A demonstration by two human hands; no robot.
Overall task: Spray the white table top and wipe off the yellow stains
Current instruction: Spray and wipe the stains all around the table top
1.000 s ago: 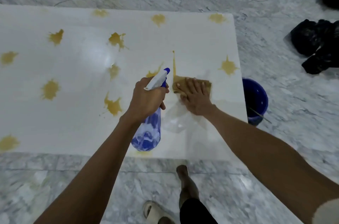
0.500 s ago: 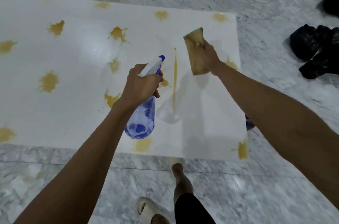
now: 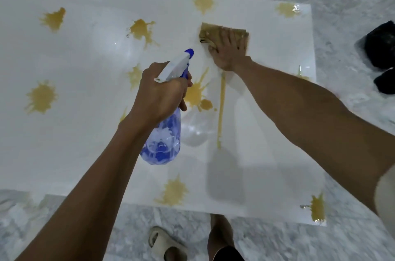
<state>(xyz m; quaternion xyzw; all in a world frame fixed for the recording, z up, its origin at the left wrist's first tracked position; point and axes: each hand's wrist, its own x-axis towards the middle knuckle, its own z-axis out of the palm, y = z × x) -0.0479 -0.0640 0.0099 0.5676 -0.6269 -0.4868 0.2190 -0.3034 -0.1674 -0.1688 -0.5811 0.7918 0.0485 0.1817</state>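
- While the left hand (image 3: 159, 95) is clenched around the neck of a translucent blue plastic spray bottle with a white trigger head (image 3: 164, 132), the bottle hangs above the glossy white rectangular table top (image 3: 74, 143), its blue nozzle tip pointing toward the far right.
- Right hand (image 3: 227, 51): flat, fingers spread, palm pressed down on a folded tan-brown cleaning cloth (image 3: 213, 30) lying on the table's far right area.
- Yellow splatter stains (image 3: 41, 97): scattered over the table, at the far edge, left side, centre, near edge and near right corner.
- Thin yellow streak (image 3: 221, 111): running from below the right wrist toward the near edge.
- Grey marbled floor (image 3: 64, 228): surrounding the table.
- Beige slide sandal (image 3: 164, 243): on the floor at the near edge.
- Black bags (image 3: 382, 46): on the floor at right.
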